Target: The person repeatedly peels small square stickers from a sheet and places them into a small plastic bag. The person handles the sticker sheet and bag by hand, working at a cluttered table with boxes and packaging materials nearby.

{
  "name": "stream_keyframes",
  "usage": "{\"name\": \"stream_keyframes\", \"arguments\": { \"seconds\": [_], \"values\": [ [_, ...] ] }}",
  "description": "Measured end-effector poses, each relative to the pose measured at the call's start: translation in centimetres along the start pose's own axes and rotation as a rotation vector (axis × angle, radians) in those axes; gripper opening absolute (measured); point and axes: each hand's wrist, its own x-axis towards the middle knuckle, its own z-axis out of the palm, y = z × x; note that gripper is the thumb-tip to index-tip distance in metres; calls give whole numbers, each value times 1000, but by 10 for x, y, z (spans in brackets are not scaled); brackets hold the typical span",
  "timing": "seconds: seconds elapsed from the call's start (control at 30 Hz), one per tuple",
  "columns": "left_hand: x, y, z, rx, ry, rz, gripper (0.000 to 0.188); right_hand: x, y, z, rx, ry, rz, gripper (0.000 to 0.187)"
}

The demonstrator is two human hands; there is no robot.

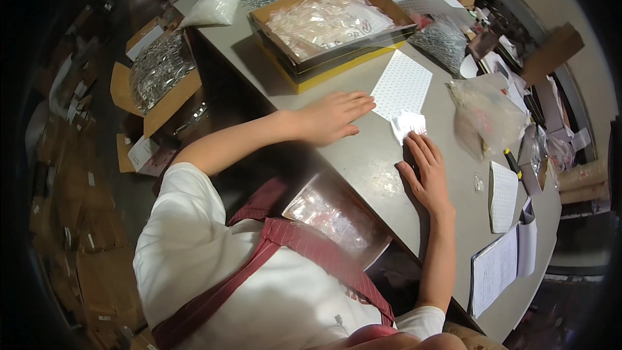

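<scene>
My left hand is held flat over the edge of the grey table, fingers stretched out and nothing in it. Its fingertips come close to a white sheet printed with rows of small marks. At the near end of that sheet lies a small, crumpled white piece, perhaps paper or thin plastic. The fingertips of my right hand rest at its near edge. That hand's fingers are extended, with the thumb apart, and it does not grip the piece.
Beyond my hands stands an open carton full of small see-through bags. To the right are a plastic bag of pale pieces, a folded dotted sheet and an open notebook. A box of metal parts sits left of the table.
</scene>
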Motion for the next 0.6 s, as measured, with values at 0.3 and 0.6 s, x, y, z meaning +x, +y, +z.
{"name": "stream_keyframes", "arguments": {
  "seconds": [0.3, 0.6],
  "values": [
    [-34, 40, -37, 172, -112, -26, 78, -5, 8, 0, 12, 78, 38, 44],
    [-64, 56, -58, 289, 71, 158, 43, -4, 12, 1, -10, 244, -67, 34]
  ]
}}
